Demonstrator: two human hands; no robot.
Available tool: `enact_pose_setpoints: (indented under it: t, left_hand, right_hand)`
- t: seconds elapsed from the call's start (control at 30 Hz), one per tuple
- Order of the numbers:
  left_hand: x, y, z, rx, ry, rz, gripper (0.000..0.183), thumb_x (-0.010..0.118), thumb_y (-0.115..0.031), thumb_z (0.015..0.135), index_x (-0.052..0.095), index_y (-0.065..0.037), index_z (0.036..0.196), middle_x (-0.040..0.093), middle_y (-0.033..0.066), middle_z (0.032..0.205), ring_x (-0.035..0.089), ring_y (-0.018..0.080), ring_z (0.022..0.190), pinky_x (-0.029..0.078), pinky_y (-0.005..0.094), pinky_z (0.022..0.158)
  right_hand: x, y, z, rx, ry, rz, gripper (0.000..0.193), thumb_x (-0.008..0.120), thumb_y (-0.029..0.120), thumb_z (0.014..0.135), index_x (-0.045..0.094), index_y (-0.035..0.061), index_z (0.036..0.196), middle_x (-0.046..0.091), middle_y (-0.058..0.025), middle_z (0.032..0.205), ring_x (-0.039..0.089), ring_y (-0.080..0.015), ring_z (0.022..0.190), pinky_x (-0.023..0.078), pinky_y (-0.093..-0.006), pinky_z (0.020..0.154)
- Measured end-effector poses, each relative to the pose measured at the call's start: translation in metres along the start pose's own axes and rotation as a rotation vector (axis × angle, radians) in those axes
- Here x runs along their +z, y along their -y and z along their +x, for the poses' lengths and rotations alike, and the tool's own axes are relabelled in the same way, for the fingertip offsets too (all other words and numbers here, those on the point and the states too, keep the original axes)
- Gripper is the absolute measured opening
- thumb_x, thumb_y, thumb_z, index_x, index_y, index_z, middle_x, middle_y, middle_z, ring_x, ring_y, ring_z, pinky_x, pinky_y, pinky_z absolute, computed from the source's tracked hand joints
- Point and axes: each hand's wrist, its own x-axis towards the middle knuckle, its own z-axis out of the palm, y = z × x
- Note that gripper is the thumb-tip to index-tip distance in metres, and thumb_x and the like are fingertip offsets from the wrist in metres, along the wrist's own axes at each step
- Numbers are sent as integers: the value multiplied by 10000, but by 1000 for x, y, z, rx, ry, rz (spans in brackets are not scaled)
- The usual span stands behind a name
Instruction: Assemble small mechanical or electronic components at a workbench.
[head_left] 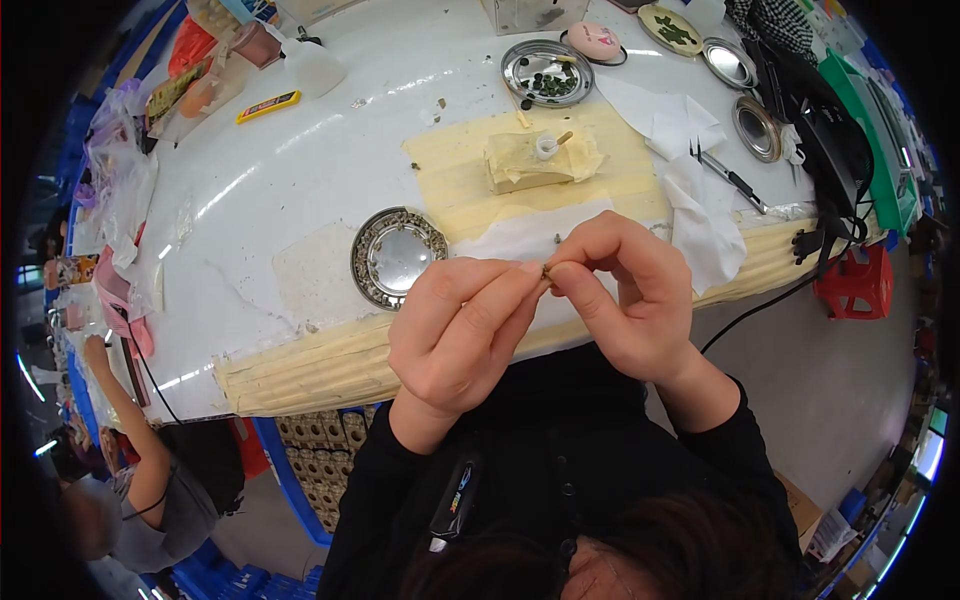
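The grip of both hands is closed on one tiny dark piece (545, 270), too small to tell what it is: the left hand (455, 335) pinches it between thumb and forefinger from the left, and the right hand (630, 295) pinches it from the right, so the fingertips of the two hands meet at the piece, raised above the near edge of the desk (300, 170). That edge is wrapped in strips of beige tape (310, 365). Just left of the hands on the white desk lies a round metal dish with a patterned rim (397, 257). Behind the hands a patch of beige tape carries a taped block (530, 165) with a small white pot (546, 147) on it and a thin stick leaning in the pot. Farther back stands a round metal tray with small dark green pieces (547, 74), and beside it a pink oval thing (595, 41). To the right lie crumpled white cloths (690, 190), tweezers (728, 178) and two more small metal dishes (757, 128). A yellow flat thing (268, 105) lies far left on the desk. Another person in a grey top (150, 500) sits at the lower left, well apart from the hands.
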Motion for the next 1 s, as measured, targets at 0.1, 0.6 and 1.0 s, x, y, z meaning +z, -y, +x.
enact_pose_setpoints:
  t: [0.1, 0.6, 1.0]
  left_hand:
    - [-3, 2, 0, -21, 12, -107, 290, 766, 79, 650, 694, 22, 925, 652, 97, 822, 621, 210, 684, 484, 278, 562]
    - [-7, 3, 1, -78, 42, -234, 283, 757, 90, 669, 713, -4, 931, 653, 83, 821, 616, 189, 687, 484, 268, 566]
    - [0, 1, 2, 23, 6, 11, 279, 762, 82, 658, 693, 33, 924, 656, 104, 826, 621, 214, 681, 483, 281, 567]
  right_hand:
    - [-5, 6, 3, 427, 144, 506, 81, 626, 70, 917, 609, -9, 928, 629, -37, 808, 604, -84, 720, 509, -231, 660]
    - [-9, 0, 5, 615, 271, 747, 198, 597, 184, 958, 603, -14, 963, 653, -50, 792, 616, -94, 678, 519, -232, 648]
    - [1, 6, -1, 340, 39, 379, 93, 647, 68, 903, 599, -7, 929, 638, -40, 786, 603, -88, 691, 519, -244, 623]
